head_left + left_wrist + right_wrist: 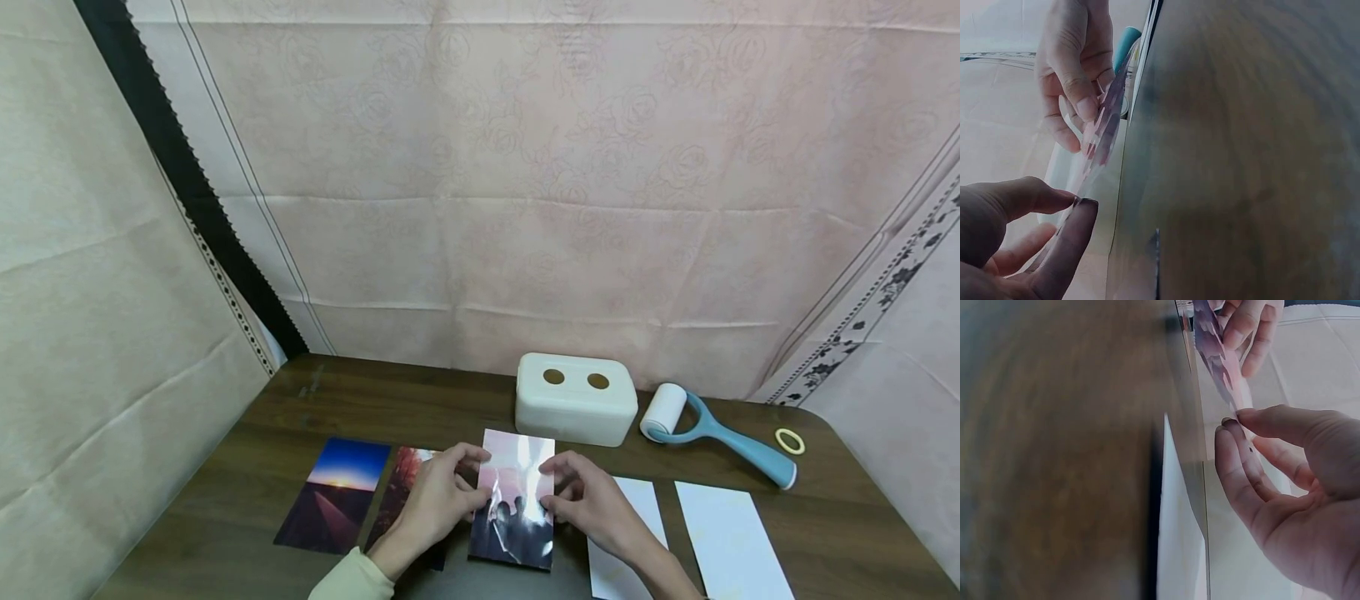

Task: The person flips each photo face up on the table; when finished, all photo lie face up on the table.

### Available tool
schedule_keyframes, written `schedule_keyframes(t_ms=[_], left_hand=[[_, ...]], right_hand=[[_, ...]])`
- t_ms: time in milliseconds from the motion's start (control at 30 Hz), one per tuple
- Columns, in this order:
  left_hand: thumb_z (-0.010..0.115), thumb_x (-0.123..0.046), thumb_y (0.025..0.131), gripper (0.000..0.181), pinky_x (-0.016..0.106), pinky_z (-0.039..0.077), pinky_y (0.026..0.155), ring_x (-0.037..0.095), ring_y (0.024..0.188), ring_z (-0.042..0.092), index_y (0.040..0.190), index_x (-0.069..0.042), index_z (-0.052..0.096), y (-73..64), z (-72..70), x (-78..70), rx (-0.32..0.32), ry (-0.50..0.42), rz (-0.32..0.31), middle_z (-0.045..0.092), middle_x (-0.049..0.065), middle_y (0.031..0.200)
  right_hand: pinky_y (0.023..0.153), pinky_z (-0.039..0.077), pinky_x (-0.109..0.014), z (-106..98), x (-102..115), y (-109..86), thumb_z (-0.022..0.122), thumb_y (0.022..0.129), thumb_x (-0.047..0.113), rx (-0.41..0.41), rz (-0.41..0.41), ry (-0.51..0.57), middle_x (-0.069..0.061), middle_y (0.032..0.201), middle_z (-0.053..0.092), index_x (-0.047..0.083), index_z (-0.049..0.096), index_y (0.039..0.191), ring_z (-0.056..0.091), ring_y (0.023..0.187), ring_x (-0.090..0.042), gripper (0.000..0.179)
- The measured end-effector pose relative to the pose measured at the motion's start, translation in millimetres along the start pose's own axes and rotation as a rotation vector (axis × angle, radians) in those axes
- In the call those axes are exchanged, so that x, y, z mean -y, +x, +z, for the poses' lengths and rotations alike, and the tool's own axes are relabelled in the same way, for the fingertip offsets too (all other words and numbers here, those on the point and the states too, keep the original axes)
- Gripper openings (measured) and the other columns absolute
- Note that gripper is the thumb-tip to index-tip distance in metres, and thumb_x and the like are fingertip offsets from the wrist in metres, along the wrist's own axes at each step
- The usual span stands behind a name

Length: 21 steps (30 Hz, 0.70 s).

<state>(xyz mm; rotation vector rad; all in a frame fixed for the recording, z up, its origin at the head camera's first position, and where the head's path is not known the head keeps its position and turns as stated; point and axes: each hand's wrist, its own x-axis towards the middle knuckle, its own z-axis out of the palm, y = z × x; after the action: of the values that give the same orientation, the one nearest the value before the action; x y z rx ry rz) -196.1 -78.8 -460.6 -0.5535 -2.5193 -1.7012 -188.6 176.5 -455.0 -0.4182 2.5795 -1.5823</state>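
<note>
"How much of the red photo (403, 477) shows?"

"Only part; the left hand (438, 496) and wrist cover its right side."

"And the white cards?"

"The right forearm (660, 575) crosses in front of one white card (642, 504), hiding its middle. The other white card (731, 537), nearer the right edge of the table (240, 500), runs off the bottom of the head view, as does the table's near edge."

"Is the held photo (516, 487) clear?"

"Glare washes out streaks of it; I can't tell what its dark shapes (504, 510) are."

"The box (576, 417) by the far edge?"

"Its two holes (553, 377) are too small to show what's inside. From the left wrist, the right hand (588, 500) and held photo mostly block the roller (1125, 45). Both wrist views blur the wood grain."
</note>
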Motion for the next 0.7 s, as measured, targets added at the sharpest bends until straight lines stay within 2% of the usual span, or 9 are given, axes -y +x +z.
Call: schedule_keyframes(t_ms=[133,367,533,700], left_hand=[[0.083,0.005,0.082,0.037,0.028,0.056,0.051,0.016,0.056,0.069,0.117,0.002,0.071,-0.4,-0.7,1.9,0.021,0.002,-0.007,0.07,0.011,0.101],[0.086,0.003,0.08,0.034,0.027,0.056,0.056,0.01,0.064,0.067,0.111,0.0,0.073,0.6,-1.1,5.1,0.05,0.047,-0.043,0.069,0.005,0.094],[0.086,0.004,0.078,0.032,0.026,0.056,0.059,0.01,0.07,0.066,0.107,0.0,0.073,0.6,-1.2,6.7,0.063,0.072,-0.057,0.068,0.004,0.091],[0.086,0.003,0.076,0.032,0.026,0.056,0.063,0.009,0.07,0.065,0.105,0.001,0.073,1.0,-2.4,9.2,0.093,0.083,-0.045,0.069,0.004,0.091]], right_hand=[[0.061,0.058,-0.031,0.4,-0.6,0.0,0.084,0.088,0.0,0.018,0.031,-0.008,-0.006,0.093,0.064,0.003,0.066,0.119,0.067,0.073,-0.022,0.036],[0.064,0.055,-0.032,-0.3,-2.2,1.0,0.085,0.087,0.003,0.06,0.083,-0.051,-0.005,0.097,0.061,0.004,0.067,0.121,0.064,0.08,-0.021,0.038],[0.067,0.054,-0.029,1.1,-3.9,1.1,0.087,0.085,0.0,0.081,0.063,-0.094,-0.005,0.097,0.058,0.003,0.068,0.118,0.062,0.083,-0.021,0.039],[0.07,0.052,-0.028,3.5,-4.1,1.2,0.087,0.083,-0.002,0.107,0.041,-0.137,-0.004,0.094,0.057,0.004,0.068,0.117,0.06,0.084,-0.021,0.039]])
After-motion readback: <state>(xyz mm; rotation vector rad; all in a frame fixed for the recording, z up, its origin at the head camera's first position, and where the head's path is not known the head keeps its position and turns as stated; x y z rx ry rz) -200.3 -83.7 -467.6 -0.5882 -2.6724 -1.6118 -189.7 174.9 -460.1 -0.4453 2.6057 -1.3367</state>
